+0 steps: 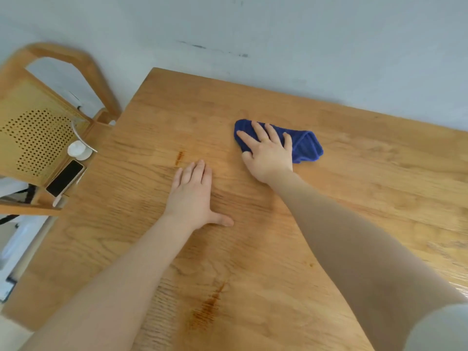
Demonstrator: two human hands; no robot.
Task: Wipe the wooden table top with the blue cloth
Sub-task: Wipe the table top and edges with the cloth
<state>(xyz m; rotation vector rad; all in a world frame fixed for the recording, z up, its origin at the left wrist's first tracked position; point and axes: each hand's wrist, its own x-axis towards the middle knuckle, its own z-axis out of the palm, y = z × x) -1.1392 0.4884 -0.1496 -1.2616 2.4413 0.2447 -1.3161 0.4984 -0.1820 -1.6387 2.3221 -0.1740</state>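
While the wooden table top (354,198) fills most of the view, a cane-backed wooden chair (38,138) stands at its left edge, with a smartphone (65,178) on the seat. The left hand (193,196) lies flat on the wood, fingers straight. The right hand (267,153) presses, fingers spread, on the crumpled blue cloth (305,145) toward the table's far side.

Blue cloth (301,145), deep royal, ribbed pile. Table (354,173) honey-tan wood, streaky grain, darker rust-brown marks (207,310) near the front and one by the centre. Chair (38,138) light wood, pale yellow back dotted with dark perforations. Phone (65,178) black screen, pale rim. Wall (278,34) grey-white, dark scuffs.
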